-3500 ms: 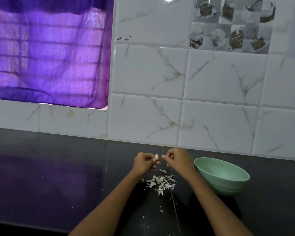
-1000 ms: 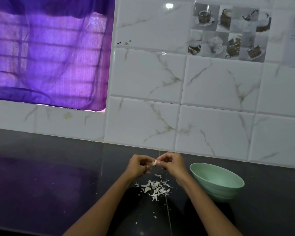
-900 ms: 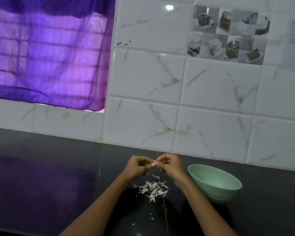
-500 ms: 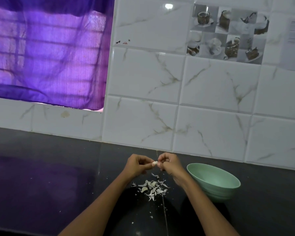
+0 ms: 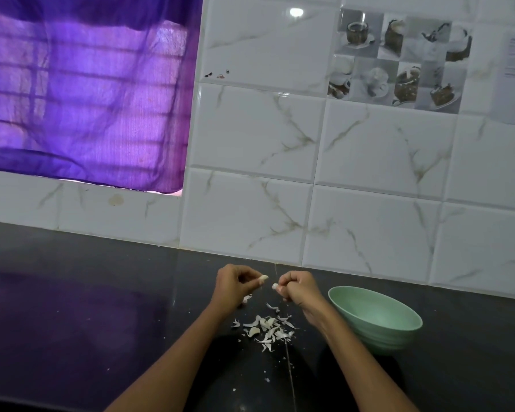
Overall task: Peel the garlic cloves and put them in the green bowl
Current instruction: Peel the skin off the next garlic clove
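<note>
My left hand (image 5: 235, 285) is held above the dark counter and pinches a small pale garlic clove (image 5: 263, 278) at its fingertips. A short gap away, my right hand (image 5: 299, 288) pinches a small white piece (image 5: 275, 286) that looks like peel. Below the hands lies a heap of white garlic peels (image 5: 266, 328) on the counter. One flake (image 5: 246, 298) shows just under my left hand. The green bowl (image 5: 399, 328) stands on the counter right of my right wrist; its inside is too dim to tell what it holds.
The black counter (image 5: 87, 322) runs left and right, with white marbled wall tiles (image 5: 250, 218) right behind the hands. A purple curtain (image 5: 87, 99) covers a window at upper left. Small peel crumbs (image 5: 266, 380) dot the counter near my arms.
My hands were pressed together on the clove; now they have drawn a little apart, each with a white piece at its fingertips. The view has shifted slightly.
</note>
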